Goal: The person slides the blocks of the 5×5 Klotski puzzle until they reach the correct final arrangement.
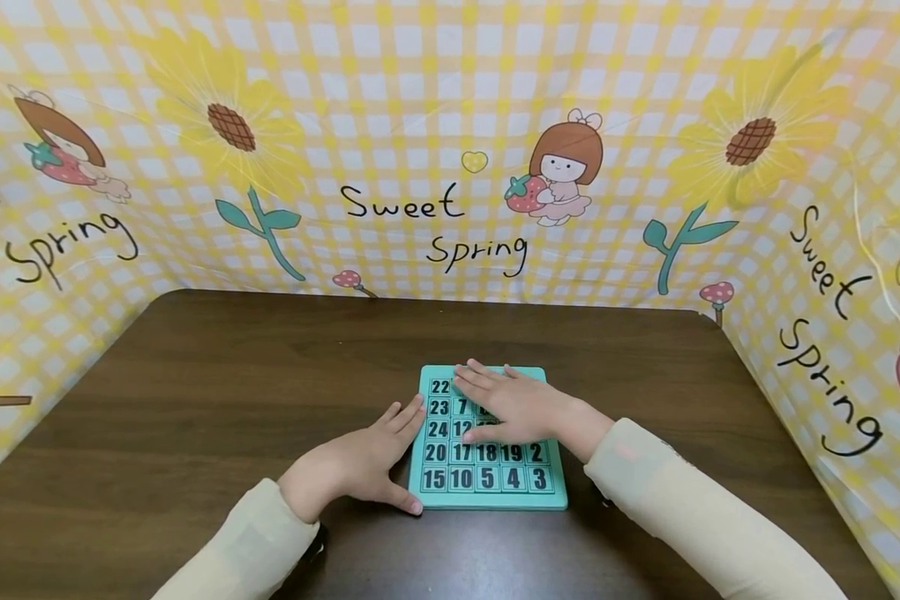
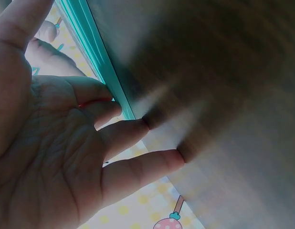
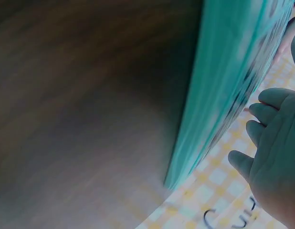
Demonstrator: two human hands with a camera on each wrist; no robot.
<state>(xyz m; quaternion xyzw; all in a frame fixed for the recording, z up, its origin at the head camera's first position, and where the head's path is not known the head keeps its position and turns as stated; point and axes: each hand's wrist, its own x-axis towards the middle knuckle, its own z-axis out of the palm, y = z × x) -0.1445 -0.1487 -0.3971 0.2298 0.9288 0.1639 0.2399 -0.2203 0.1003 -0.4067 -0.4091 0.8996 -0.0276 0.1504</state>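
A turquoise sliding number puzzle (image 1: 474, 465) lies flat on the table in the head view. Its two nearest rows read 20, 17, 18, 19, 2 and 15, 10, 5, 4, 3; down the left side stand 22, 23 and 24. My right hand (image 1: 523, 406) is spread over the upper right part and hides several tiles there. In the right wrist view its fingers (image 3: 264, 114) are extended above the puzzle's face. Along the left edge my left hand (image 1: 356, 462) lies with extended fingers, the thumb at the near left corner. The left wrist view shows its fingertips (image 2: 173, 157) by the puzzle's side (image 2: 102, 67).
The dark brown wooden table (image 1: 232, 375) extends around the puzzle on all sides. A yellow checked cloth (image 1: 405, 100) with sunflowers and "Sweet Spring" lettering stands up behind the table and along its left and right sides.
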